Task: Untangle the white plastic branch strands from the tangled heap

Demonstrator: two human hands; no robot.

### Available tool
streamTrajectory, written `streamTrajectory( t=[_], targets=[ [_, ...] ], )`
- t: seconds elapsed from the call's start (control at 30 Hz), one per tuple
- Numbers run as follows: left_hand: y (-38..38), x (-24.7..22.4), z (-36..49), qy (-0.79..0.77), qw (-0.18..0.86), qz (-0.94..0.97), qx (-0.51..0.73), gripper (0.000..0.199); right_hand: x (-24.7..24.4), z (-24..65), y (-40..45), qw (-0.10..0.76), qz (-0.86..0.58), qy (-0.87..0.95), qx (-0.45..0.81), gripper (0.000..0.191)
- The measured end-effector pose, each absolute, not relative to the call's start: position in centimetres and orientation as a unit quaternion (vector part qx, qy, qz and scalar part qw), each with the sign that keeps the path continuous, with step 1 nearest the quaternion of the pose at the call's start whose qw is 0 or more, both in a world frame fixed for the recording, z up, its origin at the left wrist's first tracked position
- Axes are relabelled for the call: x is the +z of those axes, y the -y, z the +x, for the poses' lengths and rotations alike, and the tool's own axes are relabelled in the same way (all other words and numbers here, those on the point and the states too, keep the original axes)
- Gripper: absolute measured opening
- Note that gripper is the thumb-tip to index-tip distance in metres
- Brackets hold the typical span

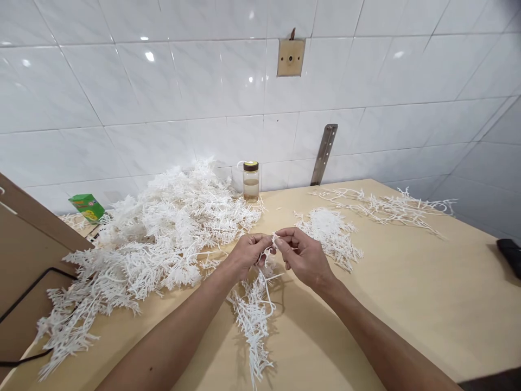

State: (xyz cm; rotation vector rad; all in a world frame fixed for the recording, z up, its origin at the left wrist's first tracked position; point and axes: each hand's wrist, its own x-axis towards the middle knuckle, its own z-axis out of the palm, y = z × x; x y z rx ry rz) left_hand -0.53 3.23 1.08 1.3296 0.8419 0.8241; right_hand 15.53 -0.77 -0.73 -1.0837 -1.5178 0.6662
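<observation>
Head view: both hands (306,257) pinch white strands (255,312).

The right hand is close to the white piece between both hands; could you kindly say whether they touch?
Touching: the head view shows the right hand pinching the white piece at its upper end.

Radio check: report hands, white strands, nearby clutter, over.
Left hand, right hand: pinching white strands. Branching bunch below. Large pile left, smaller pile beyond right hand.

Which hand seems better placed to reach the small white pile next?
Probably the right hand: it is close beside the small white pile, while the left hand is farther away. Both seem to be pinching white strands.
</observation>
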Motion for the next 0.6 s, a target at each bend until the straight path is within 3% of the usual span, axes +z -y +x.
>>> streamTrajectory(
  t=[0.2,0.47,0.6],
  targets=[
    [-2.9,1.6,-0.5,-0.372,0.604,0.622,0.333,0.045,-0.6,16.6,0.0,0.508,-0.499,0.588,0.384,0.033],
    [-2.8,1.7,-0.3,-0.382,0.622,0.601,0.325,0.047,0.0,17.1,0.1,0.450,-0.582,0.665,0.128,0.018],
    [-2.7,1.8,-0.3,-0.405,0.536,0.664,0.327,0.052,-0.4,16.8,0.1,0.427,-0.580,0.692,0.046,0.018]
  ],
)
